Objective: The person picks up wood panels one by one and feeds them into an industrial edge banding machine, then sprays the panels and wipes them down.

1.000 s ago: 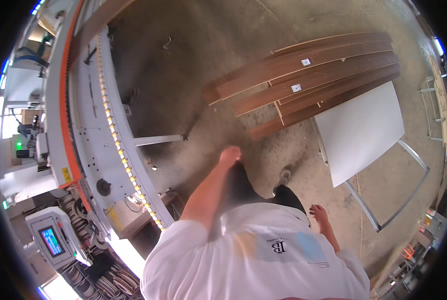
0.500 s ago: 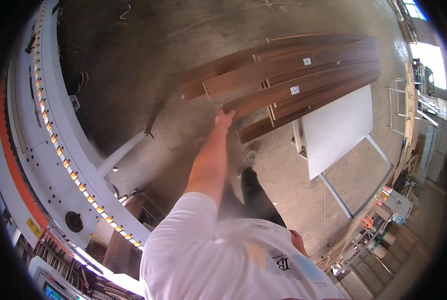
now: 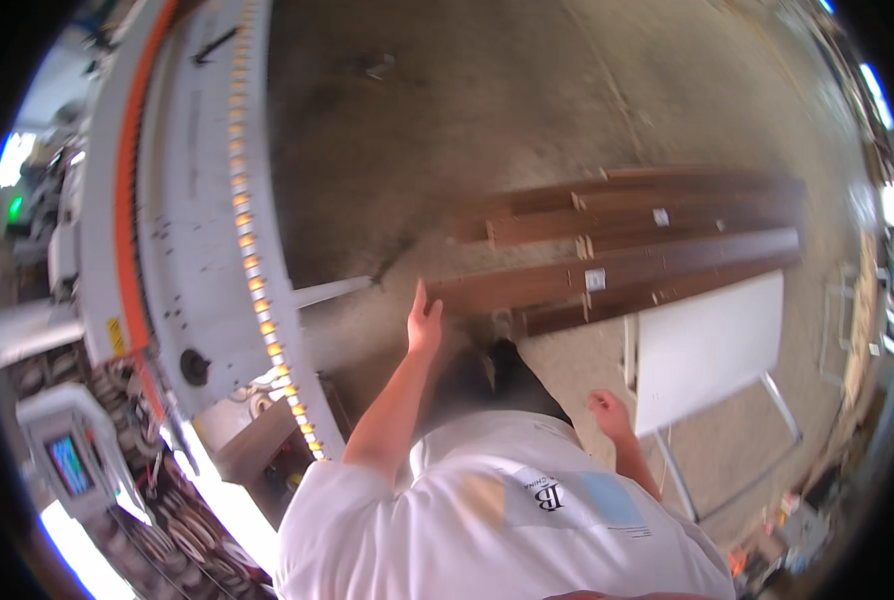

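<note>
My left hand is at the near left end of a long dark brown board, its thumb and fingers closed around that end. The board bears a small white label and juts out further left than the boards around it. My right hand hangs beside my body, near the white panel, with fingers loosely curled and nothing visible in them. Beyond the held board, more brown boards lie in a staggered stack. Some motion blur softens the boards' edges.
A long grey machine with an orange strip and a row of yellowish rollers runs along the left. A control screen stands lower left. Right of me, a white panel rests on a metal frame.
My left hand has drawn the brown board leftward past the others. My view has turned, showing more of the machine. My right hand has come further into sight.
</note>
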A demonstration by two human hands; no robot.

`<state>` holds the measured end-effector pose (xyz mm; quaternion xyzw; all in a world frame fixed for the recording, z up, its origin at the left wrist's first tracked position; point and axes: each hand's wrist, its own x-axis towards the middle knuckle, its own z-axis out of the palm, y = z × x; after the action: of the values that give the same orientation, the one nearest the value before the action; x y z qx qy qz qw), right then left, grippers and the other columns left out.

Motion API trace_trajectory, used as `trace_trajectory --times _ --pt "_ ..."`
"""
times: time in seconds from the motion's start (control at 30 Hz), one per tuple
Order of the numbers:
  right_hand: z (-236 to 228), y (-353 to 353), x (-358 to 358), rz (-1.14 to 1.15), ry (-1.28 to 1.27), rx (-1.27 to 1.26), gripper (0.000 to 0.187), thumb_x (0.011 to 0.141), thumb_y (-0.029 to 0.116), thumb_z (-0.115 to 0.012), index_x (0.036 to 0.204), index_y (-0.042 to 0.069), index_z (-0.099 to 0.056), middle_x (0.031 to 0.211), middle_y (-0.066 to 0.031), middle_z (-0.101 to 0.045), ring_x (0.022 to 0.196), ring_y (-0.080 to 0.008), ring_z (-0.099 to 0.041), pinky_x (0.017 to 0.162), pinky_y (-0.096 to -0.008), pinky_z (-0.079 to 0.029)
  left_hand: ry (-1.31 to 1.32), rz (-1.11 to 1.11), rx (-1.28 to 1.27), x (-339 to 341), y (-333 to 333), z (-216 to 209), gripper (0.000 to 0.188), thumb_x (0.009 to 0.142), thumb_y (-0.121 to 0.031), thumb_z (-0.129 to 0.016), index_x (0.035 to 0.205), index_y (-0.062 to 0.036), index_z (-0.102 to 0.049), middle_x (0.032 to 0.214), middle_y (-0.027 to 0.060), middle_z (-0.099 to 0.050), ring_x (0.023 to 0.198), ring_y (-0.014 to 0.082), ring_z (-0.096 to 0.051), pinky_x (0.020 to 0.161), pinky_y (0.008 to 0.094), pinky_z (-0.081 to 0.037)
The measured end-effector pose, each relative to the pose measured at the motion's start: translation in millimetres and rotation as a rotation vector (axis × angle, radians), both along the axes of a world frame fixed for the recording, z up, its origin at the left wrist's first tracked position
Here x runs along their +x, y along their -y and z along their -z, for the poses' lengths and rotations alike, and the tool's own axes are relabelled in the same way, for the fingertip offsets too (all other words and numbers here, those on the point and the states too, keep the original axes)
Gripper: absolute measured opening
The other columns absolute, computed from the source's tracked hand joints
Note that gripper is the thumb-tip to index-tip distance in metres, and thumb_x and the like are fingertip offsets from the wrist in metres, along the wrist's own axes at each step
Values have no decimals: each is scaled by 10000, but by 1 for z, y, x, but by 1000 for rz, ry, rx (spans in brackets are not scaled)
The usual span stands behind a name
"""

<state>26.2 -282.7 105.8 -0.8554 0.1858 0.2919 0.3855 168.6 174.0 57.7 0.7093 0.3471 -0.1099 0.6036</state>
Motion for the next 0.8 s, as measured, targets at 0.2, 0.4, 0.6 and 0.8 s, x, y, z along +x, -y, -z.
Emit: trace_trajectory --times 0.2,0.4,0.6,0.8 --pt "-35 -7 221 -255 621 -176 302 880 244 -718 1118 64 -670 1086 -117 -710 1004 -266 -675 899 -388 -524 355 -541 40 -77 -109 -92 474 961 -104 -650 1402 26 -538 1332 109 -617 1136 138 -591 997 266 -463" --pt "-86 -28 310 -831 494 -113 519 783 458 -774 1119 71 -695 1146 -126 -694 1091 -333 -626 963 -425 -489 622 -1091 121 -164 -195 -206 282 922 -135 -734 1174 -14 -690 960 0 -694 859 79 -630 726 237 -508" --pt "-68 -31 308 -1249 -107 -295 634 768 671 -707 799 39 -673 802 -202 -643 749 -333 -613 695 -420 -477 978 -1404 275 -224 -261 -232 107 885 -144 -786 890 -95 -691 831 -10 -697 728 79 -639 609 208 -502" --pt "-44 -89 280 -1098 -4 -251 663 738 718 -705 775 57 -688 760 -154 -657 737 -337 -628 693 -417 -483 857 -1508 338 -223 -338 -170 406 895 -174 -780 1215 -19 -583 970 32 -654 822 98 -613 703 243 -512"
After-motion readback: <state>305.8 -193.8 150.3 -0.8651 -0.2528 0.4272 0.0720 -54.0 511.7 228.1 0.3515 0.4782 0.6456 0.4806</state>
